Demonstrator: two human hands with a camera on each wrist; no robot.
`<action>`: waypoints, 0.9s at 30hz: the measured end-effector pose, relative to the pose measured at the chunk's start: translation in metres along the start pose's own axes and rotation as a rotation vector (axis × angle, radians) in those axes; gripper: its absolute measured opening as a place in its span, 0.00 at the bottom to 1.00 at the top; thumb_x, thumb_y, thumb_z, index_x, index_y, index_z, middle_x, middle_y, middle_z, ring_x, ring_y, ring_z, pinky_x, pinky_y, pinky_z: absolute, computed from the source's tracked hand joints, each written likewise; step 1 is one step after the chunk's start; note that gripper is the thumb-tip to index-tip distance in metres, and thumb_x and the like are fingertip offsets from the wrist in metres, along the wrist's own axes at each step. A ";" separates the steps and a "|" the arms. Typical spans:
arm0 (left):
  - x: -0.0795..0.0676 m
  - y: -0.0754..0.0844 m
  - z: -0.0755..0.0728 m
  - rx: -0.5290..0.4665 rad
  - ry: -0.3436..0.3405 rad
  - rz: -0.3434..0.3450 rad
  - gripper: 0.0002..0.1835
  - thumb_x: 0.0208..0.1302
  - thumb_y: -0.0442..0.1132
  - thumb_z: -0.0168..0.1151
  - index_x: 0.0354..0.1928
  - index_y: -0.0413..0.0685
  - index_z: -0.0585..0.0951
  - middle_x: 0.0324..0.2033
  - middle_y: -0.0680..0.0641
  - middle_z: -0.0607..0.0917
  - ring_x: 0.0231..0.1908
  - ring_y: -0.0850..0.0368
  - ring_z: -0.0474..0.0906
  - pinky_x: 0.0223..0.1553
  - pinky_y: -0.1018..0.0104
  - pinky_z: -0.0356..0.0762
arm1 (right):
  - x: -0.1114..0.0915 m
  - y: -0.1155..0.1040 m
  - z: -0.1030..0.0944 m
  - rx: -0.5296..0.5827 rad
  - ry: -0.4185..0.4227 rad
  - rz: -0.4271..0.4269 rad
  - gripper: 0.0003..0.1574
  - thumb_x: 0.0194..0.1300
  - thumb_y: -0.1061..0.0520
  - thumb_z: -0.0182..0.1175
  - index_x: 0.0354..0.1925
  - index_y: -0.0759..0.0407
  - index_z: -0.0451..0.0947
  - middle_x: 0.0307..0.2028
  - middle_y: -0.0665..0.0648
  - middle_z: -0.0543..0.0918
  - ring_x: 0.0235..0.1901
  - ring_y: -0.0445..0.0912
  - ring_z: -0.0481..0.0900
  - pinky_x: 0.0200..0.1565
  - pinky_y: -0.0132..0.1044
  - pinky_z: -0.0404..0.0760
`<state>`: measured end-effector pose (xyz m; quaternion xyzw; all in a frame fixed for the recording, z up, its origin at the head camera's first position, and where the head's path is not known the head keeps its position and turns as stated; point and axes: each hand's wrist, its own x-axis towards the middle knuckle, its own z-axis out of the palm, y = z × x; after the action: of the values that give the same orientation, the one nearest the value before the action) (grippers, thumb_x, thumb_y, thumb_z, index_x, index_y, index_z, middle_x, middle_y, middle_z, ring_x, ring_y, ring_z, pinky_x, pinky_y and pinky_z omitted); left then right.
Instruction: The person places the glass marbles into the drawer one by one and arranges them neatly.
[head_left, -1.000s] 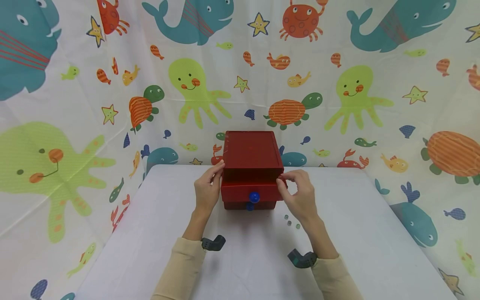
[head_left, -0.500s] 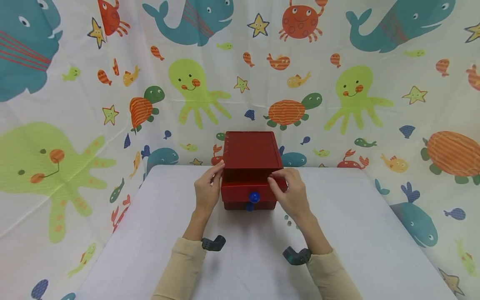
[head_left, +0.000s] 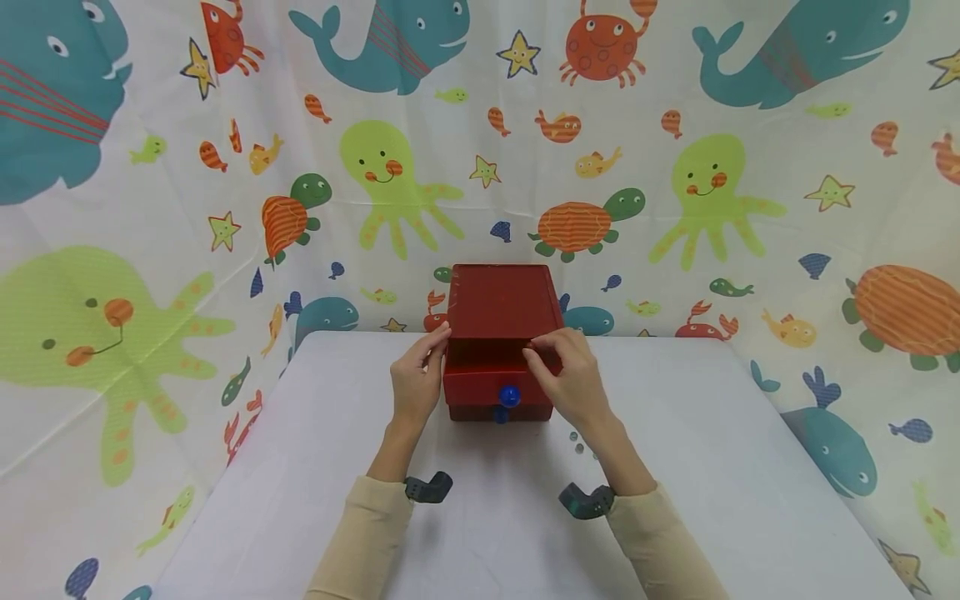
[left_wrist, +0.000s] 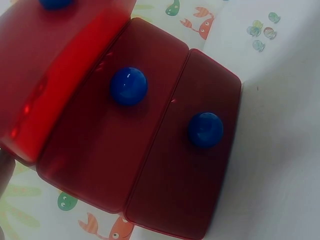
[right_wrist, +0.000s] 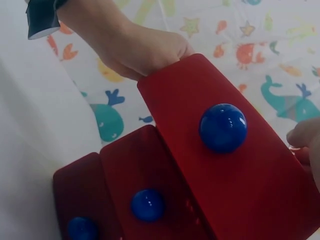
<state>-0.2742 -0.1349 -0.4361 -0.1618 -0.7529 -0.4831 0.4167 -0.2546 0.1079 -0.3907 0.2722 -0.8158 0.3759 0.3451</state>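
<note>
A small red chest of drawers (head_left: 504, 300) with round blue knobs (head_left: 509, 396) stands on the white table, its top drawer (head_left: 472, 387) pulled out. At the drawer's left side, my left hand (head_left: 415, 385) holds on near the edge of the chest; its fingertips are partly hidden in the right wrist view. Over the drawer's opening, the thumb and fingers of my right hand (head_left: 573, 382) pinch a small clear glass marble (right_wrist: 293, 147), mostly covered by the fingers. Several similar glass marbles (left_wrist: 269, 33) lie on the table at the right, in front of the chest.
Two lower drawers (left_wrist: 110, 135) are closed. A white curtain (head_left: 480, 200) printed with sea animals hangs just behind the table (head_left: 720, 467). A dark wrist camera is strapped to each wrist.
My right hand has moved left from the drawer's right edge to above its opening, still pinching. The left hand and the drawer stay where they were.
</note>
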 end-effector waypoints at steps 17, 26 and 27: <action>-0.001 -0.003 0.002 -0.001 0.013 0.009 0.14 0.70 0.33 0.60 0.55 0.43 0.85 0.54 0.44 0.87 0.54 0.50 0.86 0.54 0.76 0.80 | 0.008 -0.004 0.004 -0.049 -0.044 0.008 0.12 0.64 0.54 0.69 0.43 0.59 0.84 0.42 0.55 0.84 0.46 0.45 0.77 0.47 0.40 0.89; -0.001 -0.002 0.002 0.001 0.011 0.005 0.15 0.70 0.33 0.61 0.56 0.44 0.85 0.54 0.45 0.87 0.54 0.50 0.85 0.54 0.75 0.80 | 0.006 -0.002 0.005 -0.056 -0.054 0.008 0.15 0.62 0.54 0.70 0.44 0.62 0.84 0.43 0.57 0.84 0.46 0.47 0.77 0.48 0.42 0.89; -0.001 -0.002 0.002 0.001 0.012 0.005 0.15 0.70 0.33 0.61 0.56 0.44 0.85 0.54 0.45 0.87 0.54 0.51 0.85 0.55 0.75 0.80 | 0.006 -0.002 0.005 -0.056 -0.052 0.007 0.15 0.62 0.54 0.70 0.44 0.62 0.84 0.43 0.57 0.84 0.46 0.47 0.77 0.48 0.42 0.89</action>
<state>-0.2761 -0.1336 -0.4383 -0.1605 -0.7503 -0.4826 0.4224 -0.2583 0.1018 -0.3871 0.2692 -0.8358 0.3468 0.3298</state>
